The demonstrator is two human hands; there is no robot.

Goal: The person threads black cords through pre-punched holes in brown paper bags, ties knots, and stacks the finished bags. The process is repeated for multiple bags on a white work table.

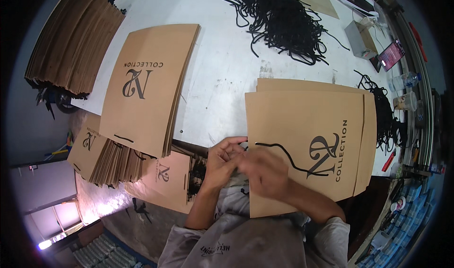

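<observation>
A flat brown paper bag (293, 121) with dark printing lies on top of a few others at the table's front edge, its left side jutting toward me. A black cord (289, 157) comes out near that side and trails over the bag's face. My left hand (221, 160) is at the bag's left edge, fingers curled and pinched; what they grip is hidden. Close beside it, over the bag's lower left part, my right hand (265, 170) is smeared by motion. Its fingers cannot be made out.
Left on the white table (213, 79) lies a stack of flat bags (146, 83); behind it stands a larger stack (71, 36). More finished bags (118, 161) sit lower left. Black cords (279, 22) are heaped at the back, others (385, 109) at right, near a phone (391, 55) and red cutter (388, 161).
</observation>
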